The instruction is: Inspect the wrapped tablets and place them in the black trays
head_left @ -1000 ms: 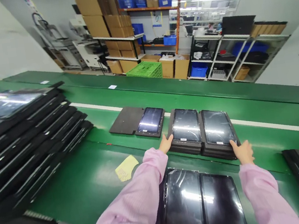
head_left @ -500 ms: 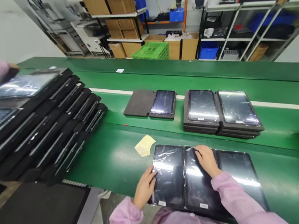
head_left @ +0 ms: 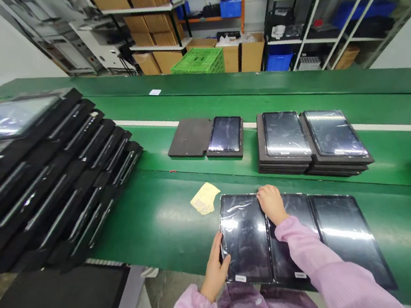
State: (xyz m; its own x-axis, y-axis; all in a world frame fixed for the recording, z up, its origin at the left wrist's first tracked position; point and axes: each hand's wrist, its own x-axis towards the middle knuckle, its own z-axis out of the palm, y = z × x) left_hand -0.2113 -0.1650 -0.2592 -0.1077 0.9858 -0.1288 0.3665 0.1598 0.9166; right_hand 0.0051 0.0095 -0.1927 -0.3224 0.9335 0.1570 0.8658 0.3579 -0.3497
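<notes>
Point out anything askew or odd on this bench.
The yellow paper lies askew beside the row of dark panels, its edge irregular, perhaps torn. A tiny red speck sits farther left, too small to identify.

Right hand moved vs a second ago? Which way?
Yes: leftward and toward the wearer, nearer the stationary yellow note. The right hand has gone from the right stack of the pair to the near row of screens.

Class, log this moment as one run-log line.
left hand: at left edge of leftmost front screen | right hand: near its top right corner | yellow note: on green table
</notes>
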